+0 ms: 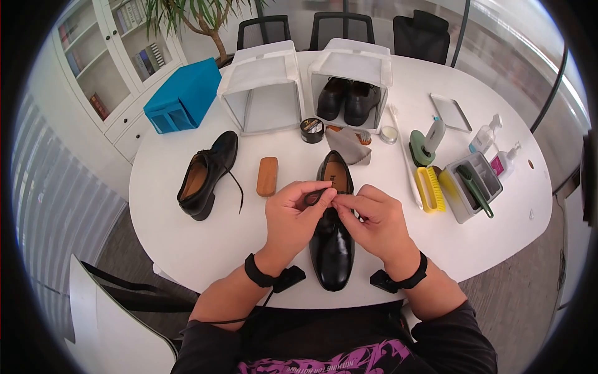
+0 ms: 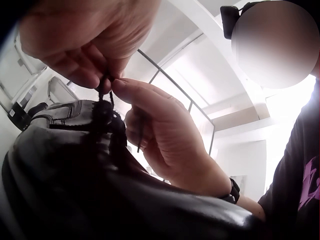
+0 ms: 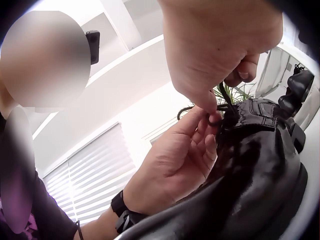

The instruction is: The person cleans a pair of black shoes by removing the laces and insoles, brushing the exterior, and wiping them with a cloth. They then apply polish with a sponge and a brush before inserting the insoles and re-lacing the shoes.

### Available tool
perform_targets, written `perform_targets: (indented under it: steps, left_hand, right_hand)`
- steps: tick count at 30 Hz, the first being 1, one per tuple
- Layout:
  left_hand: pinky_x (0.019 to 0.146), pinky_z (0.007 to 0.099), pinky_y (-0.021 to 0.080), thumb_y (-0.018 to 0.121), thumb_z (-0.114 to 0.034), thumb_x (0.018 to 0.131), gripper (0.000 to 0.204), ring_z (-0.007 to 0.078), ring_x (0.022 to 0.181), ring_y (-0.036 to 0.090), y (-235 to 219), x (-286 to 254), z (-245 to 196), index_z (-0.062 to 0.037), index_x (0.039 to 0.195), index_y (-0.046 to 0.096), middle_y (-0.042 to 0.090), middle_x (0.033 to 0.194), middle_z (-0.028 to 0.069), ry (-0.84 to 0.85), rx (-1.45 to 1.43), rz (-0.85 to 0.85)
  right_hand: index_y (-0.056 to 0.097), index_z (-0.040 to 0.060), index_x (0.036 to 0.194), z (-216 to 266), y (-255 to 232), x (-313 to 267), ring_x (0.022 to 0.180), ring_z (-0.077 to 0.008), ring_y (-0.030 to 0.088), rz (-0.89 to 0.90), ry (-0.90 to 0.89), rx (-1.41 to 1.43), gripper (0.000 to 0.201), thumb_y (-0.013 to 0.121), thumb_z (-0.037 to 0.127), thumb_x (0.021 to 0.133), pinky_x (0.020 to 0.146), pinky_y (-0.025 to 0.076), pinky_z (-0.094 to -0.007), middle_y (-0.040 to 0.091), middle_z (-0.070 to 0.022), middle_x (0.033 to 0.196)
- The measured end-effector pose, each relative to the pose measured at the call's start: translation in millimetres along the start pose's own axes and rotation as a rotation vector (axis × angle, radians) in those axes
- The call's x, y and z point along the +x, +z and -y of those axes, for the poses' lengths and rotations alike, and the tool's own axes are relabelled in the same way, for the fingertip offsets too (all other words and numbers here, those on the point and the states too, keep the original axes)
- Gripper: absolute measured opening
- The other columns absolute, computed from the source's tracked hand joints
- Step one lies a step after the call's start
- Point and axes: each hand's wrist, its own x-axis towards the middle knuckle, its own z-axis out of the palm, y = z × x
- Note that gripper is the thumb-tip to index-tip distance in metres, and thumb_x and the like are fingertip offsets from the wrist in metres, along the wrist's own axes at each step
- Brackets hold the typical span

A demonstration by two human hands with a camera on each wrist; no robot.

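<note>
left hand (image 1: 291,215) and right hand (image 1: 377,225) met over black shoe (image 1: 332,252), each pinching its lace (image 2: 101,90) between thumb and finger. shoe sat sole-down at near side of white table (image 1: 187,249), toe facing person (image 1: 311,333). second shoe (image 1: 215,167) stood off to left, toe pointing away. wooden brush (image 1: 267,176) lay between shoes, gray cloth (image 1: 350,147) just past heel.

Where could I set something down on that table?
Bare patches on the table: front left, between the far-left shoe and left hand; front right, between the right hand and grey caddy; and between the brown block and left white box. It's crowded around the caddy, beside the yellow brush and pump bottles, and around the tin and grey cloth.
</note>
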Motion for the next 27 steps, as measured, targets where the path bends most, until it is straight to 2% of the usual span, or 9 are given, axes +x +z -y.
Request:
perform_targets:
  steps: [3, 5, 9, 12, 14, 16, 21, 23, 27]
  left_hand:
    - [0.076, 0.0222, 0.065, 0.084, -0.007, 0.108, 0.025, 0.0110, 0.096, 0.082, 0.6, -0.6, -7.2, 0.0031, 0.131, 0.082, 0.085, 0.113, 0.0087, -0.071, 0.048, -0.023]
    - [0.082, 0.0250, 0.069, 0.081, -0.004, 0.109, 0.030, 0.0133, 0.101, 0.082, 3.2, -1.3, -10.6, 0.0050, 0.137, 0.079, 0.084, 0.124, 0.0123, -0.118, -0.035, -0.012]
    - [0.093, 0.0301, 0.071, 0.073, 0.002, 0.112, 0.033, 0.0170, 0.110, 0.082, 1.1, -6.0, 0.1, 0.0075, 0.144, 0.074, 0.081, 0.136, 0.0165, -0.044, -0.067, 0.040]
    - [0.103, 0.0350, 0.070, 0.061, 0.010, 0.113, 0.035, 0.0207, 0.121, 0.080, -1.1, -10.4, 2.2, 0.0099, 0.148, 0.070, 0.077, 0.144, 0.0204, 0.058, -0.079, 0.143]
    - [0.103, 0.0353, 0.070, 0.061, 0.010, 0.113, 0.035, 0.0208, 0.121, 0.080, 0.4, -9.7, 2.4, 0.0099, 0.147, 0.069, 0.077, 0.144, 0.0204, 0.068, -0.069, 0.149]
    - [0.104, 0.0357, 0.070, 0.062, 0.010, 0.113, 0.034, 0.0209, 0.120, 0.081, 2.2, -8.5, 0.1, 0.0099, 0.147, 0.069, 0.077, 0.144, 0.0204, 0.080, -0.058, 0.154]
    - [0.099, 0.0340, 0.071, 0.068, 0.006, 0.113, 0.027, 0.0187, 0.116, 0.081, 5.5, -7.7, -5.5, 0.0083, 0.140, 0.070, 0.079, 0.137, 0.0172, -0.053, -0.135, 0.083]
    - [0.098, 0.0325, 0.070, 0.070, 0.006, 0.112, 0.026, 0.0179, 0.114, 0.082, 2.5, -7.5, -0.5, 0.0075, 0.138, 0.070, 0.081, 0.133, 0.0160, -0.050, -0.130, 0.091]
    - [0.093, 0.0284, 0.068, 0.075, 0.004, 0.110, 0.023, 0.0151, 0.107, 0.082, -1.8, -6.1, 9.7, 0.0054, 0.133, 0.073, 0.084, 0.122, 0.0126, 0.003, -0.058, 0.089]
  right_hand:
    - [0.089, 0.0091, 0.111, 1.3, 4.2, -1.6, 0.060, -0.0227, 0.065, 0.006, -0.061, -0.078, 0.019, 0.088, 0.004, 0.093, 0.056, 0.054, -0.0356, 0.068, -0.0047, 0.081]
    - [0.089, 0.0091, 0.113, 5.6, 5.3, -2.2, 0.063, -0.0250, 0.068, 0.036, -0.043, -0.161, 0.020, 0.087, 0.005, 0.094, 0.058, 0.057, -0.0372, 0.068, -0.0043, 0.083]
    - [0.088, 0.0076, 0.112, 8.8, 7.0, -0.3, 0.061, -0.0238, 0.066, -0.006, -0.020, -0.150, 0.019, 0.088, 0.006, 0.094, 0.057, 0.054, -0.0363, 0.067, -0.0056, 0.080]
    - [0.088, 0.0049, 0.110, 7.0, 4.4, 0.8, 0.058, -0.0192, 0.059, -0.001, 0.101, -0.040, 0.015, 0.089, 0.006, 0.094, 0.055, 0.048, -0.0342, 0.063, -0.0057, 0.076]
    - [0.087, 0.0026, 0.107, 0.4, 3.1, -0.2, 0.058, -0.0131, 0.051, -0.001, 0.185, 0.082, 0.012, 0.088, 0.006, 0.096, 0.054, 0.040, -0.0321, 0.060, -0.0042, 0.073]
    - [0.087, 0.0021, 0.106, -5.2, 3.7, -1.8, 0.059, -0.0116, 0.049, -0.011, 0.199, 0.122, 0.011, 0.088, 0.006, 0.096, 0.055, 0.039, -0.0314, 0.058, -0.0032, 0.073]
    - [0.087, 0.0014, 0.105, -11.4, 3.8, -2.2, 0.063, -0.0095, 0.046, -0.001, 0.236, 0.211, 0.010, 0.087, 0.006, 0.097, 0.057, 0.037, -0.0300, 0.057, -0.0017, 0.073]
    - [0.087, 0.0020, 0.105, -8.4, 2.7, -2.3, 0.069, -0.0070, 0.044, 0.035, 0.321, 0.306, 0.008, 0.088, 0.008, 0.100, 0.062, 0.036, -0.0284, 0.052, 0.0032, 0.075]
    - [0.084, -0.0009, 0.104, -9.9, 0.8, -1.1, 0.065, -0.0087, 0.046, 0.058, 0.180, 0.298, 0.013, 0.089, 0.009, 0.098, 0.058, 0.038, -0.0288, 0.058, -0.0003, 0.075]
